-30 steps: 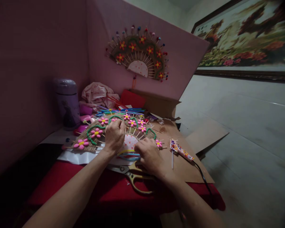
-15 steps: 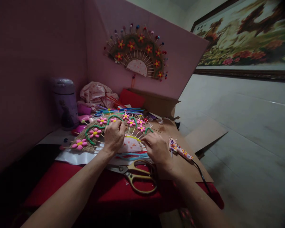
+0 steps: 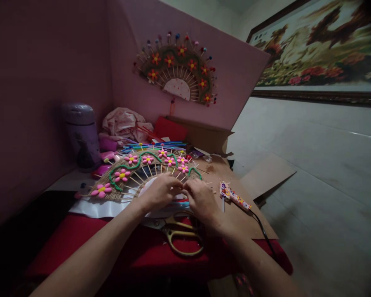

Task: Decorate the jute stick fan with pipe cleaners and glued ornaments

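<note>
Dim room, dark lower left. Pink wall (image 3: 49, 78) left, meeting pink panel (image 3: 225, 78) behind table, panel's right edge slanted. Pale tiled wall (image 3: 321, 128) right, faint seams, thin glint. Framed picture (image 3: 315, 62) upper right, horses, flowers. Table (image 3: 139, 249) red-covered, rounded corner.

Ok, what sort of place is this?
Likely a craft corner, perhaps in a home: a flowered fan by the hands, big scissors, and a framed picture on the wall.

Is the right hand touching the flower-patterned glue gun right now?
Apart: the head view shows brown cardboard between the right hand and the glue gun.
</note>
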Action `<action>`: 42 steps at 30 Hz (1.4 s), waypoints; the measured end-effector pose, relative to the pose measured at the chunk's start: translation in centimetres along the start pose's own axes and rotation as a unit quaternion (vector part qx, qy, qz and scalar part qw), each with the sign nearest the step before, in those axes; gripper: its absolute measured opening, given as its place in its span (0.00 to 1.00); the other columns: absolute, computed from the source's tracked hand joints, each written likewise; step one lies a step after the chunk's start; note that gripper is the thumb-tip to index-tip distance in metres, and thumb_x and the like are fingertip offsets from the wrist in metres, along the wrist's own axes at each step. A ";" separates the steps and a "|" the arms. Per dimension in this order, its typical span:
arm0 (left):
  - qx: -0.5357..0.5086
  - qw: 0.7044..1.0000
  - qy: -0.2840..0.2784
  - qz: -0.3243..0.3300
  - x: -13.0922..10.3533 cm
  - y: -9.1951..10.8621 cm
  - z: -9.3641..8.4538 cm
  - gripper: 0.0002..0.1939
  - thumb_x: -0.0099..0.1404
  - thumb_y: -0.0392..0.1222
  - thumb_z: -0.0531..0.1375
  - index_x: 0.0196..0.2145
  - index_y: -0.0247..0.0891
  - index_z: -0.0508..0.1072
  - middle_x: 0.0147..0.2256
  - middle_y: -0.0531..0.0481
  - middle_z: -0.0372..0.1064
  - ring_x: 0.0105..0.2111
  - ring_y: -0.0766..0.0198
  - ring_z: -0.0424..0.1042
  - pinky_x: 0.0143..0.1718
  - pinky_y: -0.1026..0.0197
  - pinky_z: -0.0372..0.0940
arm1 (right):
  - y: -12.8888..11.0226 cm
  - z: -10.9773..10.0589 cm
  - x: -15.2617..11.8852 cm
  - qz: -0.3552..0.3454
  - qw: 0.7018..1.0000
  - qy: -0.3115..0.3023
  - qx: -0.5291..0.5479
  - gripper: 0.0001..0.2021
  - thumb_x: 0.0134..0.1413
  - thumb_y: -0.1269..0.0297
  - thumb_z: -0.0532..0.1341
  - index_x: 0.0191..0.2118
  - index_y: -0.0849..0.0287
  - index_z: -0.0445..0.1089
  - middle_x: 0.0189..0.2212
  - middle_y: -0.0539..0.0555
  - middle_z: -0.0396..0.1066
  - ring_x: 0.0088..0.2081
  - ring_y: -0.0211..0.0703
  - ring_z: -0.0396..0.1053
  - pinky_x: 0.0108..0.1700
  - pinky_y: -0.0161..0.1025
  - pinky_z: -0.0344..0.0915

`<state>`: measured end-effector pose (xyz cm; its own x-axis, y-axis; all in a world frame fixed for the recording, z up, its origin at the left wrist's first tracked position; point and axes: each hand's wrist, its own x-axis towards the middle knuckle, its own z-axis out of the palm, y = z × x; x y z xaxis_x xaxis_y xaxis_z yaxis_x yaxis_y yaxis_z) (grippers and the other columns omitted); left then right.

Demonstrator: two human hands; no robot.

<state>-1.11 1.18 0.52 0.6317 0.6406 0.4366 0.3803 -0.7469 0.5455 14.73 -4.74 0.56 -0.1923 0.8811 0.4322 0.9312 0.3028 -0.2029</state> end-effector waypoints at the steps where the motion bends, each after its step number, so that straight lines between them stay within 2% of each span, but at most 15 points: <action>1: -0.007 1.000 -0.012 -0.010 0.0 -0.2 0.0 0.08 0.56 0.40 0.58 0.30 0.38 0.76 0.27 0.49 0.71 0.30 0.65 0.66 0.31 0.65 0.58 | 0.0 0.0 0.1 0.009 1.000 0.005 0.027 0.04 0.54 0.70 0.56 0.31 0.59 0.67 0.30 0.52 0.70 0.34 0.40 0.64 0.36 0.35 0.54; 5: -0.054 0.996 -0.053 -0.042 0.0 -0.8 -0.3 0.10 0.54 0.36 0.55 0.30 0.38 0.77 0.27 0.51 0.73 0.28 0.66 0.68 0.31 0.65 0.59 | 1.0 -0.3 0.2 0.060 0.993 0.030 0.102 0.08 0.57 0.67 0.54 0.31 0.57 0.69 0.28 0.50 0.71 0.33 0.39 0.65 0.34 0.33 0.56; 9: -0.038 0.994 -0.083 -0.055 0.0 -0.5 -1.0 0.10 0.51 0.35 0.55 0.26 0.38 0.77 0.27 0.50 0.73 0.28 0.65 0.68 0.31 0.65 0.59 | 2.1 -0.8 0.3 0.099 0.991 0.046 0.074 0.03 0.52 0.66 0.59 0.30 0.56 0.69 0.29 0.50 0.71 0.33 0.40 0.66 0.35 0.34 0.56; 12: -0.006 0.993 -0.105 -0.056 0.1 -0.1 -1.4 0.09 0.48 0.35 0.56 0.24 0.37 0.77 0.28 0.49 0.73 0.29 0.64 0.67 0.32 0.64 0.59 | 2.8 -0.9 0.2 0.111 0.993 0.015 0.043 0.04 0.50 0.65 0.60 0.27 0.57 0.69 0.27 0.50 0.71 0.31 0.40 0.66 0.33 0.33 0.55; 16: 0.050 0.985 -0.161 -0.043 -0.1 -0.2 -1.6 0.08 0.45 0.35 0.56 0.21 0.37 0.76 0.23 0.49 0.71 0.26 0.65 0.66 0.29 0.64 0.57 | 3.1 -0.8 -0.1 0.092 0.995 -0.041 -0.010 0.06 0.52 0.65 0.58 0.28 0.56 0.70 0.27 0.51 0.72 0.32 0.39 0.66 0.32 0.33 0.54; 22: 0.109 0.975 -0.188 -0.045 -0.4 0.0 -2.0 0.08 0.47 0.41 0.57 0.20 0.37 0.75 0.18 0.51 0.66 0.21 0.66 0.61 0.24 0.64 0.51 | 3.2 -0.8 -0.4 0.064 0.987 -0.119 -0.092 0.09 0.54 0.61 0.57 0.30 0.55 0.73 0.30 0.53 0.72 0.33 0.40 0.65 0.33 0.34 0.52; 27: 0.113 0.970 -0.205 -0.063 -0.4 0.4 -2.2 0.08 0.48 0.42 0.57 0.21 0.38 0.76 0.18 0.52 0.66 0.21 0.66 0.60 0.23 0.64 0.50 | 3.4 -0.6 -0.2 0.058 0.979 -0.149 -0.127 0.08 0.51 0.68 0.56 0.31 0.56 0.74 0.32 0.54 0.72 0.36 0.41 0.65 0.36 0.34 0.53; 29: 0.116 0.970 -0.202 -0.067 -0.4 0.3 -2.1 0.09 0.48 0.44 0.58 0.22 0.39 0.76 0.19 0.52 0.67 0.21 0.66 0.60 0.23 0.64 0.49 | 3.5 -0.4 -0.1 0.042 0.974 -0.173 -0.142 0.08 0.49 0.70 0.57 0.31 0.57 0.74 0.32 0.55 0.72 0.37 0.41 0.65 0.37 0.34 0.53; 33: 0.109 0.979 -0.166 -0.050 -0.4 -0.2 -1.6 0.12 0.48 0.50 0.59 0.23 0.39 0.76 0.20 0.51 0.68 0.21 0.66 0.60 0.23 0.64 0.47 | 3.9 0.3 0.1 -0.031 0.963 -0.201 -0.177 0.06 0.46 0.71 0.59 0.30 0.58 0.73 0.31 0.55 0.71 0.35 0.41 0.64 0.35 0.34 0.54; 38: 0.115 0.985 -0.121 -0.038 -0.5 -0.3 -1.3 0.14 0.50 0.52 0.59 0.19 0.38 0.74 0.18 0.52 0.64 0.20 0.67 0.57 0.22 0.63 0.46 | 4.3 1.2 0.4 -0.117 0.949 -0.188 -0.226 0.03 0.45 0.70 0.61 0.30 0.60 0.71 0.31 0.57 0.71 0.33 0.44 0.64 0.31 0.37 0.55; 42: 0.081 0.990 -0.103 -0.054 -0.3 0.1 -1.5 0.13 0.50 0.49 0.60 0.17 0.37 0.72 0.17 0.53 0.62 0.19 0.69 0.57 0.21 0.64 0.45 | 4.0 1.1 0.6 -0.186 0.932 -0.181 -0.254 0.04 0.49 0.73 0.59 0.30 0.62 0.70 0.29 0.59 0.71 0.34 0.46 0.63 0.29 0.38 0.55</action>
<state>-2.33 1.20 1.51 0.6993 0.6812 0.2169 0.5465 -0.7049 0.4521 17.96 -2.63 -0.95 -0.5378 0.8418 0.0466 0.7875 0.4818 0.3843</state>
